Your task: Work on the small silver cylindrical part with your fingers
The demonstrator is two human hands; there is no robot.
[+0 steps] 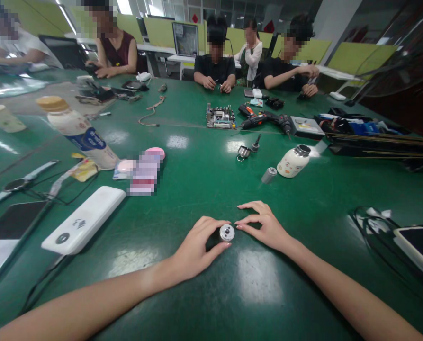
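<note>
A small silver metal cylinder [227,232] with a round, holed top stands upright on the green table [197,189]. My left hand [199,244] grips it from the left, thumb and fingers around its sides. Just to the right, my right hand [264,225] has its fingers apart and holds nothing, its fingertips close to the cylinder. A second silver cylinder [269,175] is farther back, beside a white bottle with an open metal neck [293,161]. Behind these lie a small metal cup-like part [243,152] and a dark-tipped metal piece [256,143].
At the left are a white power bank [85,220], a phone [14,232], a watch [15,184] and a tall bottle [81,135]. A circuit board [221,117] and power drills [257,118] lie farther back. Cables and another phone [419,246] are at right. Several people sit beyond.
</note>
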